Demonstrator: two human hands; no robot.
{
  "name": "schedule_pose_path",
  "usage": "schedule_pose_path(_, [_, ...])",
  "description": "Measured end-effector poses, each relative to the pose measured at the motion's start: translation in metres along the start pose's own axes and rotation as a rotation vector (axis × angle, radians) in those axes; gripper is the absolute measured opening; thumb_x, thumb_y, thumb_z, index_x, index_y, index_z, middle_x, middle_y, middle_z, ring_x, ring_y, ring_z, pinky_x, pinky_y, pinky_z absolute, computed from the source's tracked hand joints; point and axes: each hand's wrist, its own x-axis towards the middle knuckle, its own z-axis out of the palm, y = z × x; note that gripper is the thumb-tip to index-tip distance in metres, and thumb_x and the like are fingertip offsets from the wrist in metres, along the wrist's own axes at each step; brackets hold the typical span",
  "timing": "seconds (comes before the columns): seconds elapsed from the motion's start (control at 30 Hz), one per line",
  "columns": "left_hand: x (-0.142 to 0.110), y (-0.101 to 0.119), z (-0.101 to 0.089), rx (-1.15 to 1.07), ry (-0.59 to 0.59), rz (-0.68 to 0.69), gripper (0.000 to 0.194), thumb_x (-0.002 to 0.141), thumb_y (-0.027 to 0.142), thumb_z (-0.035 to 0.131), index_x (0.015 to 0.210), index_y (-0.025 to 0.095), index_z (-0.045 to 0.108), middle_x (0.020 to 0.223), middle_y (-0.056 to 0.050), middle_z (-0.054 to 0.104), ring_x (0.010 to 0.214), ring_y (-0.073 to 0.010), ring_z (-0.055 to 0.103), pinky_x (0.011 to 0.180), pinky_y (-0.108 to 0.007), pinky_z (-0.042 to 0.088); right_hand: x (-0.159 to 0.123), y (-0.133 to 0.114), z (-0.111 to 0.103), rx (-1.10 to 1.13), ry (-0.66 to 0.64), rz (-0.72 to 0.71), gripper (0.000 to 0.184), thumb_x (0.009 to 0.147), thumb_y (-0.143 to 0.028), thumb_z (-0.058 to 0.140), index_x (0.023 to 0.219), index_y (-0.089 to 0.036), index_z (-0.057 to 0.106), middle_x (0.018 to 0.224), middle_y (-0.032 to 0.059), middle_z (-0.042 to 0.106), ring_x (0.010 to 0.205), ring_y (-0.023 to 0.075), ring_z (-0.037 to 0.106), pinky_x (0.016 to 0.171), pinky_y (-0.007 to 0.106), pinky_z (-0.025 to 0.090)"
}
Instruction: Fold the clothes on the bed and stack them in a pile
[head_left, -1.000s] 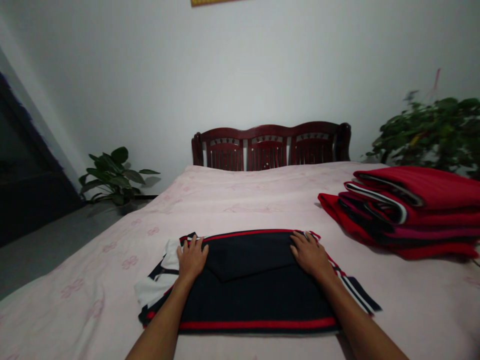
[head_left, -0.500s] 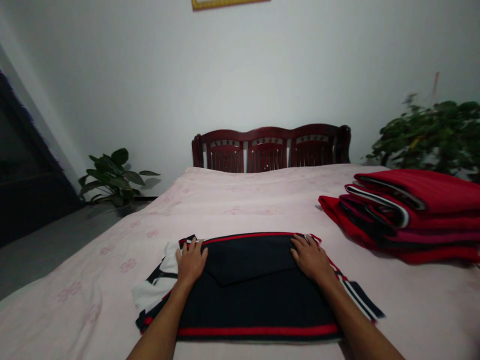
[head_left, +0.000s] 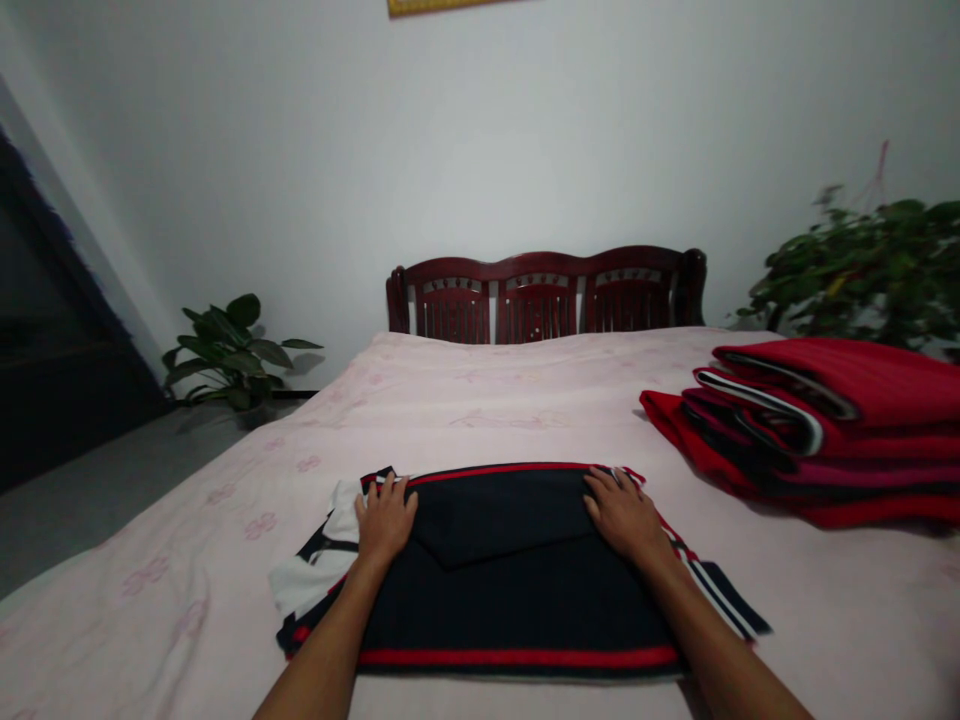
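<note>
A dark navy garment (head_left: 517, 610) with red edging lies partly folded on the bed in front of me, one panel turned over across its far half. White fabric (head_left: 307, 580) shows at its left end, and a navy cuff with white stripes (head_left: 724, 598) sticks out at the right. My left hand (head_left: 386, 518) rests on the garment's far left corner, fingers spread and flat. On the far right corner lies my right hand (head_left: 624, 510), palm down with its fingers stretched out. Neither hand grips the cloth.
A stack of folded red garments (head_left: 847, 440) sits on the bed to the right. The pale pink floral sheet (head_left: 495, 400) runs back to a dark wooden headboard (head_left: 540, 295). Leafy plants stand at the left (head_left: 236, 350) and right (head_left: 862, 275).
The view has shifted very slightly. Both hands stay in the same places on the garment, and the cloth looks unchanged.
</note>
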Motion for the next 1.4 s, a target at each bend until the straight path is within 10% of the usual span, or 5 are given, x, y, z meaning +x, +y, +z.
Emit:
schedule_pose_path(1.07, [-0.001, 0.001, -0.003, 0.044, -0.032, 0.007, 0.052, 0.098, 0.044, 0.034, 0.145, 0.027, 0.048, 0.157, -0.007, 0.04, 0.14, -0.0376, 0.037, 0.112, -0.059, 0.026, 0.0, 0.003, -0.003, 0.09, -0.052, 0.017, 0.051, 0.096, -0.037, 0.036, 0.143, -0.023, 0.05, 0.157, 0.0032, 0.038, 0.145, 0.0334, 0.027, 0.111, 0.055, 0.032])
schedule_pose_path(1.27, [-0.002, 0.004, -0.007, 0.093, -0.094, 0.01, 0.055, 0.099, 0.045, 0.031, 0.15, 0.028, 0.041, 0.16, -0.008, 0.034, 0.142, -0.0399, 0.034, 0.112, -0.061, 0.025, 0.013, 0.029, -0.006, 0.488, -0.141, 0.002, 0.051, 0.09, -0.036, 0.044, 0.136, -0.02, 0.056, 0.153, 0.0062, 0.044, 0.145, 0.0295, 0.029, 0.118, 0.048, 0.025])
schedule_pose_path(1.4, [0.0, 0.005, -0.016, 0.104, -0.132, -0.005, 0.054, 0.097, 0.047, 0.033, 0.148, 0.03, 0.043, 0.158, -0.009, 0.038, 0.14, -0.0426, 0.036, 0.11, -0.065, 0.024, 0.013, 0.055, -0.014, 0.912, -0.096, 0.241, 0.042, 0.088, -0.032, 0.044, 0.123, -0.018, 0.061, 0.127, 0.0099, 0.065, 0.124, 0.0241, 0.055, 0.104, 0.037, 0.044])
